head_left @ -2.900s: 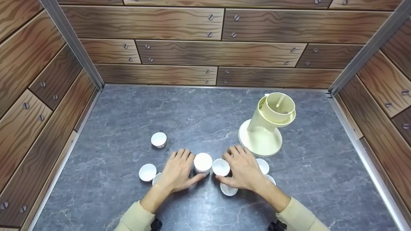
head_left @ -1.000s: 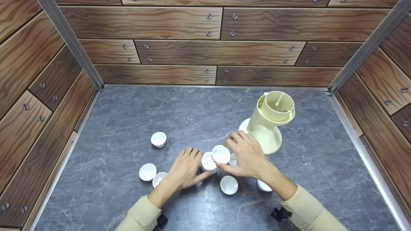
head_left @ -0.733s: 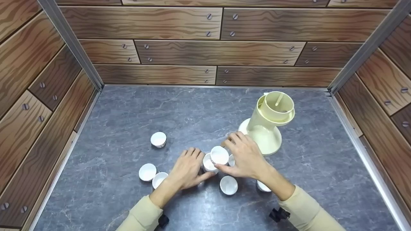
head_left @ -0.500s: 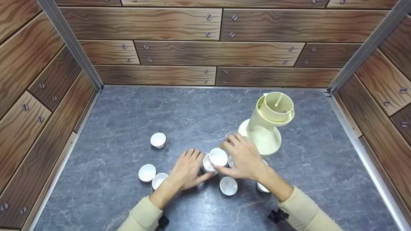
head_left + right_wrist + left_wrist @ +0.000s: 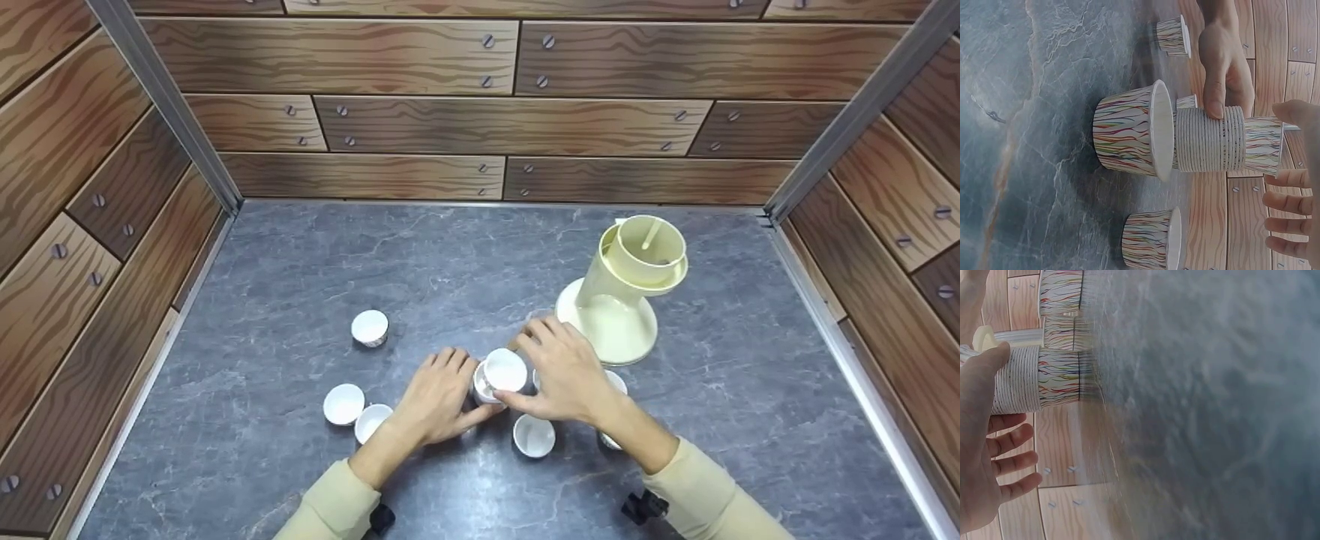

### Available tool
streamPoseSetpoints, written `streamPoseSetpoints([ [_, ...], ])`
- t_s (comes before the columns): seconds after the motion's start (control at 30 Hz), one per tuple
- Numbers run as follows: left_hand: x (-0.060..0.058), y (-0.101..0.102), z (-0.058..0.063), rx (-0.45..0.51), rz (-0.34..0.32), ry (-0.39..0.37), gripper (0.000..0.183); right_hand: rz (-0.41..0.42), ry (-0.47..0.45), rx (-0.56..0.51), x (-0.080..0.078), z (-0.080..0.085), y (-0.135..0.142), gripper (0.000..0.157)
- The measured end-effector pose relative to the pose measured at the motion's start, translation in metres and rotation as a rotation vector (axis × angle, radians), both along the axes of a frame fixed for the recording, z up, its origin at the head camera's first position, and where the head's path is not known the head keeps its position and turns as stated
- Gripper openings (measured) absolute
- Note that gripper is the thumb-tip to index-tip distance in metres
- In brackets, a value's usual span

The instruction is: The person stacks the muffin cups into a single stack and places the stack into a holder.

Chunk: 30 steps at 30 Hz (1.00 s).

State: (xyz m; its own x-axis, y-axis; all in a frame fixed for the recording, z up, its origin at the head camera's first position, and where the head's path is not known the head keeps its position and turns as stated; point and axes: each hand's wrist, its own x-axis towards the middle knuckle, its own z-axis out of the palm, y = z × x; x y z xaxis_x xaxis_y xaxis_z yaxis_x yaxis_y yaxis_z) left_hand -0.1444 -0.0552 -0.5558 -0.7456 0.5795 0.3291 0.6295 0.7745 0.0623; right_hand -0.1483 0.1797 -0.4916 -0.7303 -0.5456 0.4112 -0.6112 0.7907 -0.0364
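My left hand point(image 5: 435, 397) steadies a tall stack of nested paper cups point(image 5: 1016, 379) between thumb and forefinger. These small white cups carry wavy coloured lines. My right hand point(image 5: 566, 367) pinches one paper cup point(image 5: 505, 370) by its side, thumb on the near side. This cup sits over the top of the stack, a little to its right in the head view. In the right wrist view, its base point(image 5: 1262, 146) goes down to the stack's upper rims, with the left thumb on the stack below. How far the cup sits inside the stack is hidden.
Single paper cups stand around: one point(image 5: 534, 436) in front of the stack, one point(image 5: 370, 328) at the back left, two point(image 5: 344, 404) left of my left hand, and others partly behind my right hand. A pale yellow stand with a cylindrical holder point(image 5: 637, 262) rises at the back right.
My right hand has lifted a cup from the table and brought it left and down onto the stack. The left hand, holding the stack, shifted slightly right earlier and now stays still.
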Motion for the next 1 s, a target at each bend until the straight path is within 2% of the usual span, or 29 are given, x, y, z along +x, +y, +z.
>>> streamPoseSetpoints([
  [0.7, -0.001, -0.001, 0.001, -0.040, 0.005, -0.009, 0.070, 0.024, -0.033, 0.027, -0.004, -0.012, -0.005, 0.062],
  [1.0, 0.000, -0.001, 0.000, -0.029, 0.000, 0.015, 0.068, 0.028, -0.049, 0.020, -0.004, -0.016, -0.005, 0.062],
])
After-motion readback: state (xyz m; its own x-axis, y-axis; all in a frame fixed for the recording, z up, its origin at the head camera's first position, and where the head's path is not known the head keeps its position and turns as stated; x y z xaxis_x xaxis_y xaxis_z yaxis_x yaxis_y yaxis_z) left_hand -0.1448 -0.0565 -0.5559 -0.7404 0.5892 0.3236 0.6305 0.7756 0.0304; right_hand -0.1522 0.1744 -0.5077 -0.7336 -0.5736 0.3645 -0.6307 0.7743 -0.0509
